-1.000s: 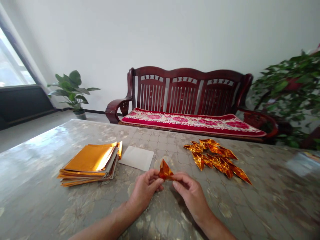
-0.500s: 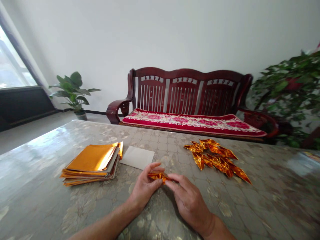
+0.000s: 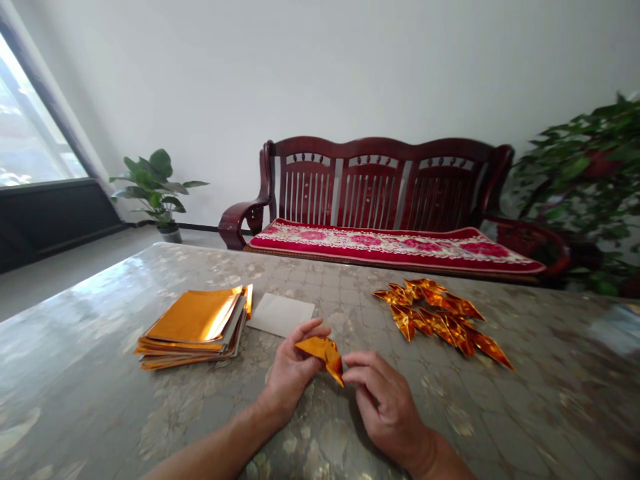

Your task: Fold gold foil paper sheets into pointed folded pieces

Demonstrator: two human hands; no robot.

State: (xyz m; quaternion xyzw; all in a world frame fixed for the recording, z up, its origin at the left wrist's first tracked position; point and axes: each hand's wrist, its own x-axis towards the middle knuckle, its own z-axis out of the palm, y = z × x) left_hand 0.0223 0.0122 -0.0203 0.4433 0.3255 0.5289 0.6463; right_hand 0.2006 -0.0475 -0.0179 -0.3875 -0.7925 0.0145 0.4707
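Observation:
A folded piece of shiny gold foil paper (image 3: 325, 353) is pinched in my left hand (image 3: 289, 377), thumb in front and fingers behind. It is tilted, with one pointed end hanging down to the right. My right hand (image 3: 387, 403) is just beside that point, its fingers bent and apart; whether a fingertip brushes the foil I cannot tell. Several folded gold foil pieces (image 3: 440, 313) with pointed ends lie in a cluster to the right. On the left is a stack of gold foil sheets (image 3: 195, 317), and a single pale sheet (image 3: 281, 315) lies behind my left hand.
Everything rests on a table with a glossy, patterned cover (image 3: 200, 413). Past its far edge stands a dark red wooden bench (image 3: 373, 180) with a red floral cushion (image 3: 390, 243). Potted plants stand at left (image 3: 157, 190) and right. A clear plastic item (image 3: 617, 330) is at the right.
The foil piece has tipped, its right point now lower and more of its surface showing. My right fingers have moved back from it and spread. The view has shifted slightly.

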